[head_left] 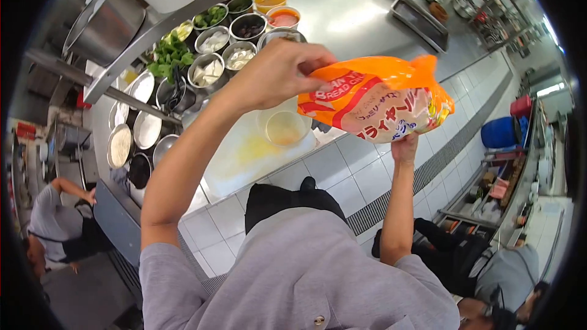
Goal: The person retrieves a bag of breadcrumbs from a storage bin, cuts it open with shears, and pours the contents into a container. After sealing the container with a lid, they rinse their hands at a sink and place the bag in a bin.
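Note:
An orange bag of bread crumbs [379,101] with red and white printing is held up in the air, tilted, past the table's front edge. The fingers of my left hand [284,70] pinch its left end. My right hand [403,148] grips it from below, its fingers mostly hidden behind the bag. Under my left forearm, a clear round container [285,128] stands on the steel table beside a yellowish smear [257,148]. Beyond my left hand is a metal bowl [278,35], partly covered by that hand.
Several metal tubs of ingredients, including white slices [213,41], stand left of my arm near green leaves [170,56]. A dark tray [420,22] lies at the back right. A steel shelf rail [156,24] crosses above. Co-workers are at left [58,214] and lower right [507,275].

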A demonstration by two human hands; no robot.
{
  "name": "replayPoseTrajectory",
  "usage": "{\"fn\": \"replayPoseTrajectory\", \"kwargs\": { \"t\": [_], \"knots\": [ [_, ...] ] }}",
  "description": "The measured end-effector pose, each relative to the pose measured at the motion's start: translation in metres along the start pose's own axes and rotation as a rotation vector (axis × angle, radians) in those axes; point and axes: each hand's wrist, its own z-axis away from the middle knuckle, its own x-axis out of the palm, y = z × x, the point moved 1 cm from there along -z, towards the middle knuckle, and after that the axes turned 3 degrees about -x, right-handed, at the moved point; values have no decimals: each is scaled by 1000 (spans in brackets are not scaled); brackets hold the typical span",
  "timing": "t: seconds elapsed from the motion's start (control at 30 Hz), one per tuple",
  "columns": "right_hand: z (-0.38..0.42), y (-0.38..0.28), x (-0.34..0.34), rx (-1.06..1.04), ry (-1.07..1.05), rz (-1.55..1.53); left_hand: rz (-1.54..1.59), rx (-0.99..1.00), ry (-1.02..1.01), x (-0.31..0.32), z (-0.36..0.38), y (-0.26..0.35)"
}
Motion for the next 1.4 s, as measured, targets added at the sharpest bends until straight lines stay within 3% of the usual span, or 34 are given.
{"fn": "replayPoseTrajectory", "kwargs": {
  "t": [0.3, 0.4, 0.53, 0.6, 0.73, 0.8, 1.0, 1.4],
  "knots": [
    [-64, -28, 59, -39, -86, 361, 115, -280, 269, 36, 54, -96],
    [-74, -33, 82, -18, -145, 458, 202, -267, 387, 54, 68, -122],
    [-74, -35, 100, -35, -111, 554, 252, -308, 413, 69, 78, -139],
    [-75, -35, 104, -42, -116, 566, 433, -357, 457, 76, 82, -149],
    [-78, -40, 121, -82, -130, 641, 420, -324, 494, 83, 86, -154],
    [-78, -44, 129, -84, -125, 676, 313, -436, 409, 80, 88, -146],
    [-75, -52, 166, -136, -137, 758, 290, -242, 508, 94, 91, -170],
    [-67, -70, 202, -261, -185, 865, 494, -329, 550, 105, 93, -179]
  ]
}}
